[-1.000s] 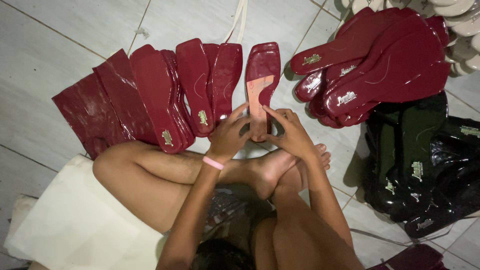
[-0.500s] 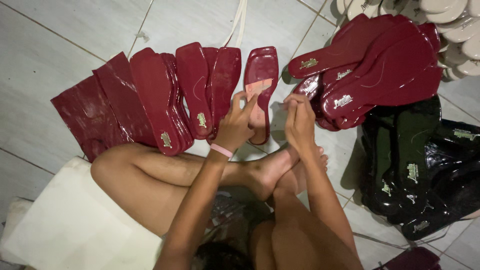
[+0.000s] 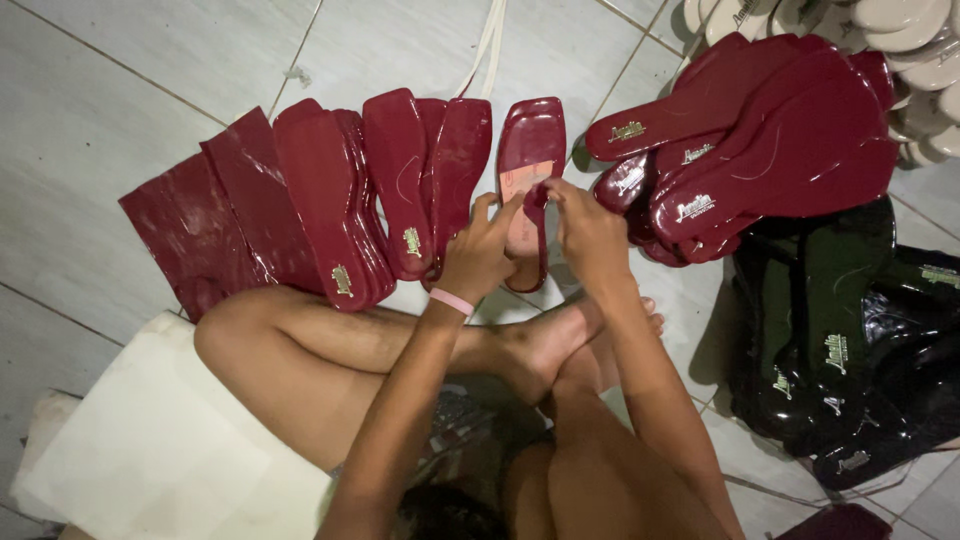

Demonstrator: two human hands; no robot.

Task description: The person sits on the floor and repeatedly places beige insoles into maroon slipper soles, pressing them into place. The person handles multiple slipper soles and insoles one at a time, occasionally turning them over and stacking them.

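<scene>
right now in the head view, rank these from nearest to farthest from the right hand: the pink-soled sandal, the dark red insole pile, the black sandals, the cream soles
From the right hand:
1. Pink-soled sandal, under the fingertips, on the floor just ahead.
2. Dark red insole pile, just to its right.
3. Black sandals, lower right.
4. Cream soles, top right corner.

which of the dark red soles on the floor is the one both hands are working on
The dark red sole lying alone between the left row and the right heap. It lies cavity-up with a pink inner patch, and the left hand and right hand both touch it.
</scene>
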